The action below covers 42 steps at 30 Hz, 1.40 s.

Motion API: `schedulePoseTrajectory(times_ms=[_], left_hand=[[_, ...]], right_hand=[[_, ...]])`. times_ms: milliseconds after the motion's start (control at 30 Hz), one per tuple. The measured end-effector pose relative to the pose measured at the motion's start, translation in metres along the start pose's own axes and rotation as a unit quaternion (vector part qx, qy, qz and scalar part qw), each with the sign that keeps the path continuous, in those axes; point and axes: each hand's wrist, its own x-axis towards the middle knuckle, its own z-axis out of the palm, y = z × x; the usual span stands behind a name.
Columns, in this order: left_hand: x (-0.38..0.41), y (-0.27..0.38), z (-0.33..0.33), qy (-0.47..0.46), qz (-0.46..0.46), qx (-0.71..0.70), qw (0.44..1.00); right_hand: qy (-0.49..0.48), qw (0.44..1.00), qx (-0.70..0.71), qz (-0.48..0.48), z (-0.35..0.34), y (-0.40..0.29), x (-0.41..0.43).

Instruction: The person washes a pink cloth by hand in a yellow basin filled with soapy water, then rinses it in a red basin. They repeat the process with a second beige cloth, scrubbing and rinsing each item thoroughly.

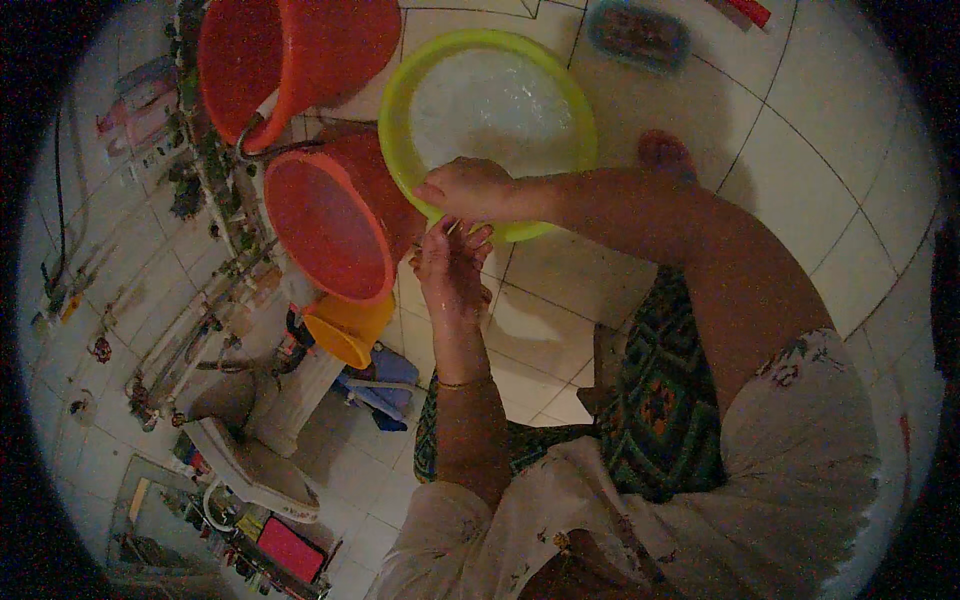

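A yellow-green plastic basin [583,135] with cloudy, whitish liquid in it stands on the tiled floor in front of me. Over its near left rim is my right hand [469,187], its fingers curled; whether something is in them I cannot tell. My left hand [454,262] is just below it, palm up with the fingers spread and partly bent, beside the rim. A thin light thing shows near its fingertips, too small to name. Left of my hands, a red plastic bucket [381,259] leans its mouth towards me.
A larger red bucket [341,52] stands at the upper left, with a hose [259,112] at its rim. A yellow-orange container [341,334] and a blue plastic thing [386,382] are below the nearer bucket. A white washbasin [255,472] is lower left. A dark oval object [637,34] lies beyond the basin.
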Motion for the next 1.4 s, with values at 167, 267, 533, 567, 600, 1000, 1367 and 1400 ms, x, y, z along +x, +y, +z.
schedulePoseTrajectory(times_ms=[167,267,533,567,600,1000,1367,1400], left_hand=[[0.0,0.0,0.017,0.098,0.082,0.151,0.98],[0.001,0.003,0.028,0.132,0.098,0.149,0.975],[0.02,0.018,0.002,0.155,0.075,0.208,0.963],[0.023,0.015,-0.009,0.138,0.103,0.128,0.977],[0.027,0.012,-0.02,0.118,0.131,0.047,0.983],[0.013,0.041,-0.018,0.141,0.114,-0.206,0.962],[0.019,0.035,-0.059,0.074,0.11,-0.176,0.975],[0.014,0.037,-0.051,0.084,0.139,-0.147,0.976]], right_hand=[[-0.076,0.965,0.187,0.168,-0.008,0.003,0.01],[-0.16,0.825,0.534,0.095,-0.005,0.018,0.005],[-0.228,0.607,0.751,0.125,-0.021,0.008,-0.006],[-0.228,0.604,0.752,0.133,-0.021,0.006,-0.007],[-0.227,0.601,0.753,0.14,-0.027,-0.001,-0.009],[-0.15,0.813,0.561,0.044,-0.021,0.015,0.0],[-0.042,0.784,0.608,0.12,-0.033,0.021,0.005],[-0.041,0.786,0.603,0.131,-0.036,0.021,0.005]])
